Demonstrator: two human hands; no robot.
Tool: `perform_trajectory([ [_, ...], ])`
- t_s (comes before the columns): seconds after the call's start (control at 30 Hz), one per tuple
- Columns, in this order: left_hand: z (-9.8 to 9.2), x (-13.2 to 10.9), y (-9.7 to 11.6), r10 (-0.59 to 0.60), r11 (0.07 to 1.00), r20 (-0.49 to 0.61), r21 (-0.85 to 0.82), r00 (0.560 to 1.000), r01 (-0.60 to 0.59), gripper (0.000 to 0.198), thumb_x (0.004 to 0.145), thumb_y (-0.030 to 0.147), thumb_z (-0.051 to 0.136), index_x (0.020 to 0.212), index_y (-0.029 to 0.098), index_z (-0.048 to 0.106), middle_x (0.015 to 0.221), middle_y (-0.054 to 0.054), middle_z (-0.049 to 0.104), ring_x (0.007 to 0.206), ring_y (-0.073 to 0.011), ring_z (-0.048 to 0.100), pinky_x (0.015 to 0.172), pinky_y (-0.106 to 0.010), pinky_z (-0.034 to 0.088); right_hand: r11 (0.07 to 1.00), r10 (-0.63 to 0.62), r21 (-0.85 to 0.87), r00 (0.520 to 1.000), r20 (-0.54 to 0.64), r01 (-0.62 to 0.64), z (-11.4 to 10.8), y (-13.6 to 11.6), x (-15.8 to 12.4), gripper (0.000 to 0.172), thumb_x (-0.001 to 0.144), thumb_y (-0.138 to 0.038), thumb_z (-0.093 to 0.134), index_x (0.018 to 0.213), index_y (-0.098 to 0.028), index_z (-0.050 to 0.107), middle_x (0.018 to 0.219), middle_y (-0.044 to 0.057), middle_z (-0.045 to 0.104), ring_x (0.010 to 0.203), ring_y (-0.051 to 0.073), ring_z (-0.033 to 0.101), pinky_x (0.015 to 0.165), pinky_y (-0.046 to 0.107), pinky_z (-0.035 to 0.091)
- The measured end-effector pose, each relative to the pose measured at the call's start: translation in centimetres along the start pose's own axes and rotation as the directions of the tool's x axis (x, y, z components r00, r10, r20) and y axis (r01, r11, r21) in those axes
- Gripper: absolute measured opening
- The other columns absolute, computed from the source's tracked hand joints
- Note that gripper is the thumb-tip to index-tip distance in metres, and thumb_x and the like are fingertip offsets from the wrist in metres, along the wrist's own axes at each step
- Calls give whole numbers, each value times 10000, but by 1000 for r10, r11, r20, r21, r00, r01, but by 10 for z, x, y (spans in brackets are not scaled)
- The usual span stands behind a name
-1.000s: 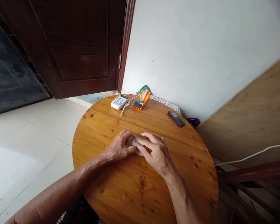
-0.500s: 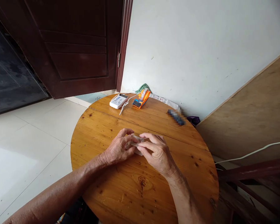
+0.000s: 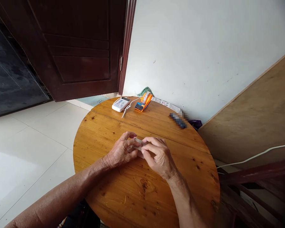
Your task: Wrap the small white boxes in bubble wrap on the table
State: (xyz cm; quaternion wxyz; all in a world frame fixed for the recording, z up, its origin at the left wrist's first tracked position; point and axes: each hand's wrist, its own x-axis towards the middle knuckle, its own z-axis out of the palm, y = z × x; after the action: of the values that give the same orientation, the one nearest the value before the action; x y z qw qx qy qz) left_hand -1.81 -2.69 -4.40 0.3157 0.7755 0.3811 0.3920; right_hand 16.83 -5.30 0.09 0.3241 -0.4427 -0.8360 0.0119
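Note:
A small, pale, translucent packet (image 3: pixel 140 154) lies low over the round wooden table (image 3: pixel 144 193), between my two hands and partly covered by their fingers. My left hand (image 3: pixel 124 148) is closed on its left side, thumb below and fingers curled over the top. From the right, my right hand (image 3: pixel 158 155) pinches the packet's edge between thumb and index finger. What exactly the packet contains is too small to tell.
Toward the table's far edge are a white device (image 3: pixel 121 104) with a white cable and an orange tape dispenser (image 3: pixel 143 103). A blurred dark object (image 3: pixel 178 120) lies at the far right. Behind stand a wall (image 3: pixel 192 47) and a dark red door (image 3: pixel 80 66).
The view has shifted slightly. My right thumb and index finger have moved a little on the packet; my left hand keeps nearly the same pose.

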Motion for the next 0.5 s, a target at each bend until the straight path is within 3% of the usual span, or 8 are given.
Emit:
perform_trajectory([
  [0.1, 0, 0, 0, -25, 1000, 0, 12, 1000, 25, 193, 794, 243, 718, 985, 226, 738, 1248, -84, 517, 1053, -211, 624, 937, -366, 540, 994, 54, 98, 997, -57, -48, -2, 10, -1, 202, 883, -163, 532, 817, -225, 713, 981, 62, 689, 937, 215, 641, 853, 379, 471],
  [0.2, 0, 0, -1, -18, 1000, 11, 20, 1000, 18, 195, 806, 265, 711, 997, 233, 733, 1274, -84, 509, 1051, -207, 624, 941, -366, 537, 995, 43, 94, 999, -15, -42, -3, 13, -1, 214, 884, -164, 533, 901, -225, 737, 1031, 71, 684, 960, 222, 641, 856, 381, 484],
  [0.37, 0, -1, -4, 20, 999, 11, 32, 1000, -20, 233, 792, 179, 679, 1016, 232, 713, 1278, -79, 514, 1109, -210, 601, 947, -350, 534, 998, -5, -57, 995, 97, 11, 1, 2, -1, 247, 821, -88, 528, 836, -222, 734, 1035, 78, 693, 932, 236, 619, 841, 404, 462],
  [0.5, 1, 0, -3, 34, 999, -32, -38, 999, -35, 228, 756, 112, 664, 958, 202, 716, 1200, -85, 540, 1132, -216, 587, 933, -331, 538, 1000, 11, -13, 999, 35, -10, 5, 0, -1, 222, 833, -100, 537, 816, -214, 725, 967, 71, 702, 894, 225, 627, 828, 394, 465],
])
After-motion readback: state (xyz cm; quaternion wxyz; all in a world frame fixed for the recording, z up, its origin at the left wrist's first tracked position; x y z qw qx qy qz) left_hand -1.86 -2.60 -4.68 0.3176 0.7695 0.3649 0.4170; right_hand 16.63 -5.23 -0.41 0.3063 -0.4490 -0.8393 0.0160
